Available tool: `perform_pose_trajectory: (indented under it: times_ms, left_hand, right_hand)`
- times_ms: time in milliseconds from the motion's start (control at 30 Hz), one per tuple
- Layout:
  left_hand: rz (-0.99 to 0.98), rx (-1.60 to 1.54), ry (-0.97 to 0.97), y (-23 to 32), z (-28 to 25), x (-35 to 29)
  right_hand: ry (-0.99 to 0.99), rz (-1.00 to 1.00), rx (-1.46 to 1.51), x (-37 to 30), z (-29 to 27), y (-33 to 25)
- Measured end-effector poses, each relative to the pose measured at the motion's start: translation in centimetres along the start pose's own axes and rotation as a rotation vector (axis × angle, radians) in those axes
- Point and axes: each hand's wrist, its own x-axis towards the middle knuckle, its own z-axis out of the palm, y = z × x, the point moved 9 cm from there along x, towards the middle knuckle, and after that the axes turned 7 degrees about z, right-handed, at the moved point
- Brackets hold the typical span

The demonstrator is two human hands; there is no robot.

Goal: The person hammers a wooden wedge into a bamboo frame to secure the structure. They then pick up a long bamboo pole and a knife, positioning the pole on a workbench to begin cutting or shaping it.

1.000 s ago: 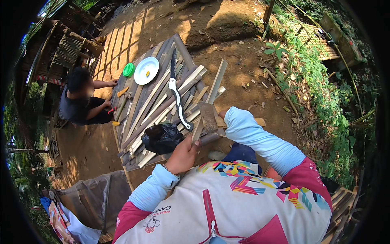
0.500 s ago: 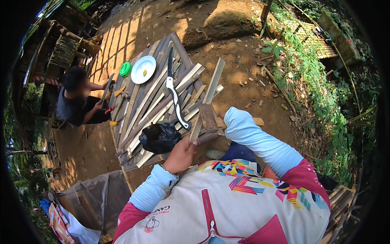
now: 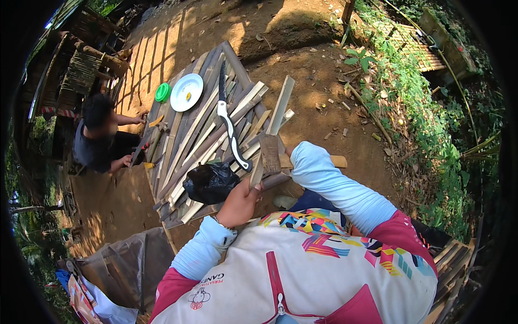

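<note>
My left hand (image 3: 237, 203) is closed round the lower end of a flat bamboo slat (image 3: 281, 102), which slants up and away over the table's right edge. Crossing that slat is a wooden-handled tool (image 3: 270, 153) with a blocky brown head. Its pale handle shows on both sides of my right wrist. My right hand (image 3: 289, 150) is at this handle, its fingers mostly hidden by the blue sleeve. Beside my left hand lies a black plastic bag (image 3: 209, 182). A folding saw (image 3: 232, 132) with a white and black handle rests on the piled slats just beyond.
A low bamboo table (image 3: 236, 56) carries several cut slats (image 3: 200, 148), a white plate (image 3: 186, 92) and a green lid (image 3: 162, 92). Across its left side another person (image 3: 100, 135) crouches with a long blade (image 3: 139, 153). Leafy plants (image 3: 410, 113) border the dirt on the right.
The other person's blade has come down toward the table's near left side, and their hands have moved apart. My hands, the slat and the tool keep nearly the same places.
</note>
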Motion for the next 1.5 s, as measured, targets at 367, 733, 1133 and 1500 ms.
perform_pose_trajectory:
  times_ms: [367, 733, 1133, 1500]
  left_hand:
    - [0.019, -0.166, -0.008, 2.5, 0.1, 1.4]
    - [0.062, -0.015, -0.128, 4.6, 2.6, 4.2]
    - [0.072, -0.003, -0.272, 8.3, 7.2, 8.9]
    - [0.087, 0.038, -0.281, 4.3, 6.6, 7.9]
  right_hand:
    - [0.067, -0.103, 0.042, -1.5, 1.2, 0.6]
    - [0.255, 0.085, 0.173, -0.8, -4.4, 7.5]
    - [0.087, 0.216, 0.150, 0.9, -1.8, 15.3]
    - [0.448, 0.723, 0.529, 1.8, -4.7, 36.7]
